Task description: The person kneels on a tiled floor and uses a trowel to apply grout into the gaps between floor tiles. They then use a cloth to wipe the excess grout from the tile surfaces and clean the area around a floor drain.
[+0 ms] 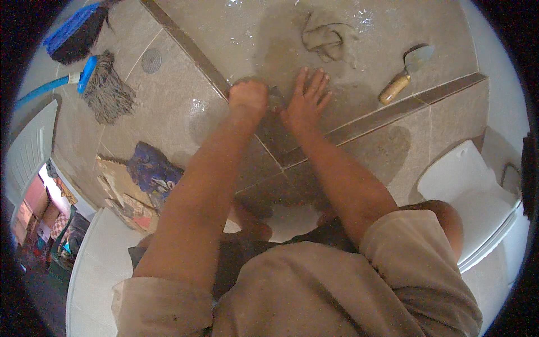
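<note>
My left hand (249, 95) is closed in a fist low over the wet tiled floor (236, 33), beside the raised tile curb (188, 48). What it grips is hidden by the fingers. A small dark, flat, blade-like piece (276, 92) shows between my hands; whether it belongs to something in my fist I cannot tell. Close by on the right, my right hand (309, 104) lies on the wet floor with fingers spread. Beyond it rests a crumpled, soaked grey-beige cloth (328, 36). A trowel (405, 73) with a wooden handle lies farther right.
At the left are a blue-backed broom (78, 33), a grey string mop (106, 92) and a round floor drain (151, 60). A bunched blue cloth (151, 168) lies on cardboard (115, 177) near my left arm. A white toilet (463, 191) stands at the right.
</note>
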`<state>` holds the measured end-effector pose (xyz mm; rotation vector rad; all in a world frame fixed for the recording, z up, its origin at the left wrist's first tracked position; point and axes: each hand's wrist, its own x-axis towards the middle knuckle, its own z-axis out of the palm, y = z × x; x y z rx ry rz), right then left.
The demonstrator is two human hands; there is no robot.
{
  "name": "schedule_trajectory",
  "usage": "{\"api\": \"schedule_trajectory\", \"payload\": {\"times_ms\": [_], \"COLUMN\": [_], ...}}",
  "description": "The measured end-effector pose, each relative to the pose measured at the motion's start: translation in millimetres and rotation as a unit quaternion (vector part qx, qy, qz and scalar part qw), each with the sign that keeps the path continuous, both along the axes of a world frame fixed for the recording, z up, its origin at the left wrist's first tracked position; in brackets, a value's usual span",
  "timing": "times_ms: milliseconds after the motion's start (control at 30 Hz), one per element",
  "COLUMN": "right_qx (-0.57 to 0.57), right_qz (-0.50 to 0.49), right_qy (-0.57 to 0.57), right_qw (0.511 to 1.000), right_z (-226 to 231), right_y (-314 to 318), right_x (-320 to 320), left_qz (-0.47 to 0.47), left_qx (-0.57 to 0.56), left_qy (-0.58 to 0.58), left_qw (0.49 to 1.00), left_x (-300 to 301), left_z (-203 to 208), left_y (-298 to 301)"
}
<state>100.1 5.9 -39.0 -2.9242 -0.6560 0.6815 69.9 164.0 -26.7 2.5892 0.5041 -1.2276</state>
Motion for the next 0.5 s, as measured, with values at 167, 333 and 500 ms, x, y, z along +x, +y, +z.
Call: {"api": "schedule_trajectory", "payload": {"times_ms": [167, 333, 500], "right_qx": [0.049, 0.073, 0.036], "right_qz": [-0.033, -0.035, -0.029], "right_qy": [0.018, -0.024, 0.025], "right_qw": [0.998, 0.996, 0.999], "right_z": [-1.1, -11.5, -3.5], "right_y": [4.4, 3.6, 3.3], "right_x": [-0.8, -1.4, 5.6], "left_qz": [-0.014, -0.02, -0.014], "left_qx": [-0.034, -0.037, -0.032], "left_qy": [0.012, 0.019, 0.042], "left_qw": [0.999, 0.999, 0.999], "left_x": [1.7, -2.5, 7.7], "left_z": [-1.0, -15.1, -4.4], "left_y": [2.9, -0.7, -1.2]}}
